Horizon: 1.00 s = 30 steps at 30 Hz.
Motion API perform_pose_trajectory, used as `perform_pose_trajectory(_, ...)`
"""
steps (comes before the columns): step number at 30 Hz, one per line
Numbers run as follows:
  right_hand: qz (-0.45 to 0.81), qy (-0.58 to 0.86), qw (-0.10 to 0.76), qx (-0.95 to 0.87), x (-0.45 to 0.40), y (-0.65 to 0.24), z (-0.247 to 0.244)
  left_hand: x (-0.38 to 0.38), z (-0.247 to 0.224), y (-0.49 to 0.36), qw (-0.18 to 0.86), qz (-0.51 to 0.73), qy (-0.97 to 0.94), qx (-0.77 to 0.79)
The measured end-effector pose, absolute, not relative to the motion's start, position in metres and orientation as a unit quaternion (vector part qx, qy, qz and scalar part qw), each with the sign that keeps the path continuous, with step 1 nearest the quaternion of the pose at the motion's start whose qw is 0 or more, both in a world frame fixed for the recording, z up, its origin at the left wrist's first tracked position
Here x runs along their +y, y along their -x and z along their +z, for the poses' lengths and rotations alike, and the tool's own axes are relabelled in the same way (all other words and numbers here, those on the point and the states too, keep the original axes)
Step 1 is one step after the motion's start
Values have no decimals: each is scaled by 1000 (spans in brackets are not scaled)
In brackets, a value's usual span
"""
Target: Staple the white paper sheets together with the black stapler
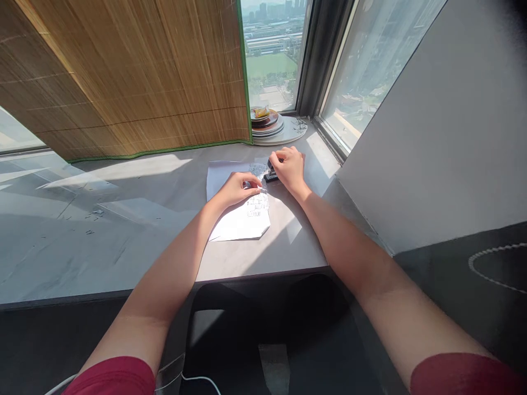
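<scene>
Sheets of white paper (pixel 230 226) lie on the pale sill, with many small dark marks that look like staples along their right side. My left hand (pixel 236 189) rests over the middle of the sheets, its thumb and fingers closed at the right edge of the paper. A black stapler (pixel 272 173) stands at that same edge. Around its top from the right is my right hand (pixel 290 169), fingers wrapped over it and hiding most of it. The stapler's jaw meets or nearly meets the paper; the exact contact is hidden.
A stack of plates (pixel 267 130) with a small yellow packet (pixel 261 112) stands behind my hands by the window. The bamboo blind (pixel 164 82) hangs at the back left. Loose staples (pixel 97 212) are scattered on the left. A grey wall (pixel 428 137) bounds the right side.
</scene>
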State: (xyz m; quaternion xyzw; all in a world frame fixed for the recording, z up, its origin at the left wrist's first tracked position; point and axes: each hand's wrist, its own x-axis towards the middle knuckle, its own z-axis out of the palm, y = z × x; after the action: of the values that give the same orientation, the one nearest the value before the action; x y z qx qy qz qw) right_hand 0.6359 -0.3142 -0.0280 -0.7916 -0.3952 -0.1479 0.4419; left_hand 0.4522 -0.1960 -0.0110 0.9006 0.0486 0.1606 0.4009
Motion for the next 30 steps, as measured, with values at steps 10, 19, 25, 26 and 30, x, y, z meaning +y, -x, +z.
perform_pose_trajectory(10, -142, 813, 407, -392, -314, -635, -26, -195, -9, -447, 420, 144, -896, 30)
perform_pose_trajectory(19, -162, 792, 433, -399, -313, -639, -31, -196, -12, -450, 384, 151, -911, 20)
perform_pose_trajectory(25, -158, 803, 413, -400, -313, -637, -30, -194, -14, -451, 353, 171, -920, 2)
perform_pose_trajectory(26, -155, 808, 406, -399, -313, -637, -29, -194, -14, -451, 349, 171, -921, -1)
perform_pose_trajectory(30, -152, 813, 396, -400, -314, -636, -28, -193, -14, -452, 331, 180, -926, -18)
